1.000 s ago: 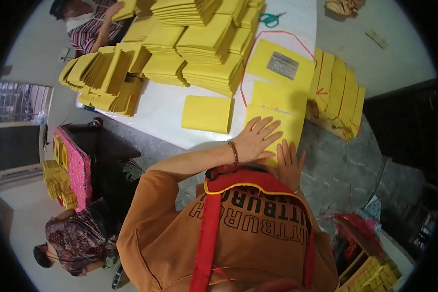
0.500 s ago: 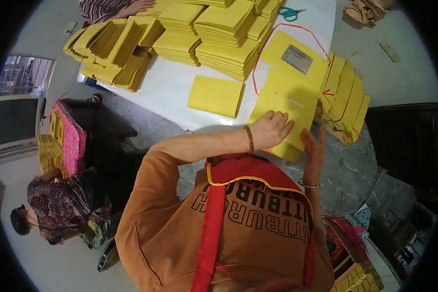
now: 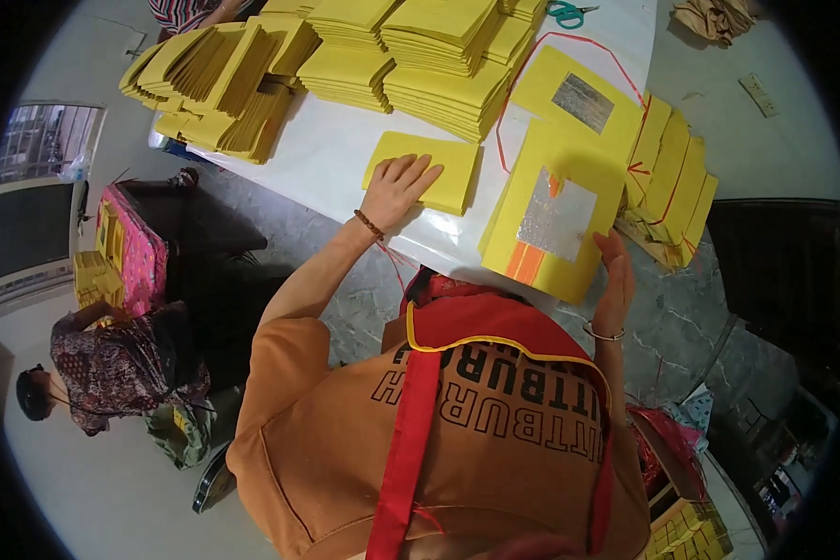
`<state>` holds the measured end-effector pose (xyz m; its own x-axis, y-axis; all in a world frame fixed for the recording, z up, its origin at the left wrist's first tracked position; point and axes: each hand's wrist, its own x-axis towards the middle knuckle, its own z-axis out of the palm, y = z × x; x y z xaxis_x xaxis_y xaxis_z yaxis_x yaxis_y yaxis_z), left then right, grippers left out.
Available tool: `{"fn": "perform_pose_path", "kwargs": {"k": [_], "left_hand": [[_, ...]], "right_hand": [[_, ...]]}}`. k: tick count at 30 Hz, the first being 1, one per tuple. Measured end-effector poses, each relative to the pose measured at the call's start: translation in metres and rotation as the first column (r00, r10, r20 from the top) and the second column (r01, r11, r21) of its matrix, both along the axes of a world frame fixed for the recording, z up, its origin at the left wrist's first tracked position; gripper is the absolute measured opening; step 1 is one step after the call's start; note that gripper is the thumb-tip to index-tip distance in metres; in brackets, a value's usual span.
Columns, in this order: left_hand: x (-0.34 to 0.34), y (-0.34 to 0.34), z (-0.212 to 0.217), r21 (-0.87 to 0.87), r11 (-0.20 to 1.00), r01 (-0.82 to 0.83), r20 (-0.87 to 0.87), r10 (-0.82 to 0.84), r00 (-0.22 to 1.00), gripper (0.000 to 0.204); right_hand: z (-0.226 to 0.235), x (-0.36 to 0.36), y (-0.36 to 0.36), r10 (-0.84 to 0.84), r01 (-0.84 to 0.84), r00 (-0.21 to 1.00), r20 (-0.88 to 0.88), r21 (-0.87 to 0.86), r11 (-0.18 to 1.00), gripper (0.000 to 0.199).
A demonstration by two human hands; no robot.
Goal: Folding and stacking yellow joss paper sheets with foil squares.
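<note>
My left hand (image 3: 403, 191) lies with outstretched fingers on a folded yellow paper bundle (image 3: 453, 177) near the table's front edge. To the right, several yellow joss paper sheets (image 3: 504, 245) lie in a slightly fanned pile, reaching over the front edge. The top one bears a silver foil rectangle (image 3: 555, 222) and an orange strip (image 3: 526, 264). My right hand (image 3: 614, 285) is at the pile's right edge, fingers loosely bent and apart, fingertips touching the paper. Beyond the pile lies another yellow sheet with a silver rectangle (image 3: 582, 103).
Tall stacks of folded yellow paper (image 3: 448, 93) fill the table's far side. A red cord (image 3: 502, 131) loops round the sheets; teal scissors (image 3: 567, 13) lie beyond. Tied yellow bundles (image 3: 667, 187) stand at the right. One person (image 3: 131, 369) sits at left; another person's striped sleeve (image 3: 182, 13) shows at the far edge.
My left hand has moved left from the sheets onto the folded bundle. The pile's top now shows a silver rectangle and orange strip; before, it looked mostly plain yellow. My right hand stays beside it.
</note>
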<state>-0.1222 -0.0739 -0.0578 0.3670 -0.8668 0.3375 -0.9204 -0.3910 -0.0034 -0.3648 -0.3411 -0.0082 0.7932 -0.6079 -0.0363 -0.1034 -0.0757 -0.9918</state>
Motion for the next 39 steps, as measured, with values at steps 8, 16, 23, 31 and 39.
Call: {"fn": "perform_pose_path", "kwargs": {"k": [8,16,23,31,39], "left_hand": [[0.003,0.003,-0.008,0.246,0.968,0.045,-0.175,-0.002,0.985,0.068],[-0.001,0.005,-0.011,0.271,0.96,0.075,-0.245,-0.006,0.969,0.071],[-0.011,-0.02,0.042,0.27,0.957,0.103,-0.28,-0.024,0.96,0.068],[-0.094,-0.083,0.076,-0.023,0.899,0.438,-0.383,-0.413,0.827,0.051],[-0.078,-0.095,0.069,-0.154,0.858,0.49,-0.636,-0.466,0.615,0.02]], "right_hand": [[-0.009,0.002,0.003,-0.005,0.005,0.999,-0.032,0.016,1.0,0.034],[-0.009,-0.003,-0.004,0.105,-0.106,0.994,-0.035,-0.57,0.815,0.022],[-0.029,-0.005,-0.003,0.153,-0.172,0.984,-0.092,-0.705,0.688,0.02],[-0.026,-0.004,-0.008,0.175,-0.14,0.985,-0.004,-0.621,0.771,0.016],[-0.037,-0.01,-0.018,0.131,-0.131,0.987,0.088,-0.005,0.991,0.022]]}}
